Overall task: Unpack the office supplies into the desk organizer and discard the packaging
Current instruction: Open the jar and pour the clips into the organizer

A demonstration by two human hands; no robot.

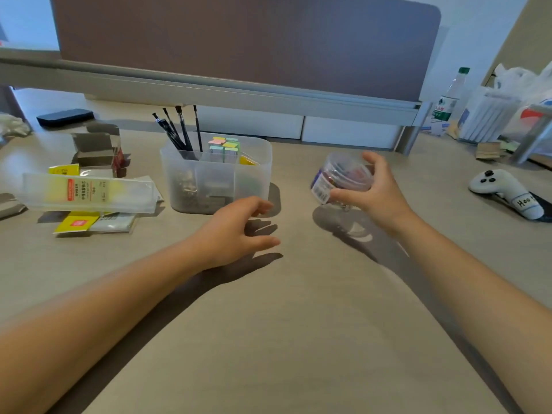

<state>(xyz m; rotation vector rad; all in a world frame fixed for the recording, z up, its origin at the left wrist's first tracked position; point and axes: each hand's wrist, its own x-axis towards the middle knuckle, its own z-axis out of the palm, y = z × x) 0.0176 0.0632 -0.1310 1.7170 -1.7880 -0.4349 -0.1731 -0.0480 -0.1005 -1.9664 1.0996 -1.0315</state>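
A translucent desk organizer (219,186) stands mid-desk, holding black pens (179,130), coloured sticky notes (225,144) and metal clips at the bottom. My right hand (375,189) grips a round clear tub of coloured paper clips (340,176), lifted a little above the desk to the right of the organizer. My left hand (236,231) hovers over the desk in front of the organizer, fingers spread and holding nothing.
Left of the organizer lie a clear plastic pen package (86,192), yellow wrappers (77,224) and opened cardboard boxes (98,150). A white controller (504,191) lies at the right. A bottle (449,100) and bags stand at the back right, and a partition runs behind.
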